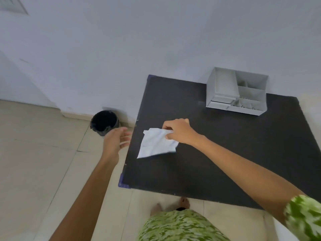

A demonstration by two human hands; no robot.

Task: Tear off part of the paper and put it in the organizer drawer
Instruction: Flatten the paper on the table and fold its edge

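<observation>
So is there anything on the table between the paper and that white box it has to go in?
No, nothing visible. The right hand pinches the paper near the table's left side, and the white organizer sits at the far edge by the wall. Only bare black table lies between them. The left hand hangs open off the table's left side.

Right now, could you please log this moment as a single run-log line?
stage: pre-tear | right hand: pinching paper on black table | left hand: open, off table edge | organizer: far side, no paper seen inside
</observation>
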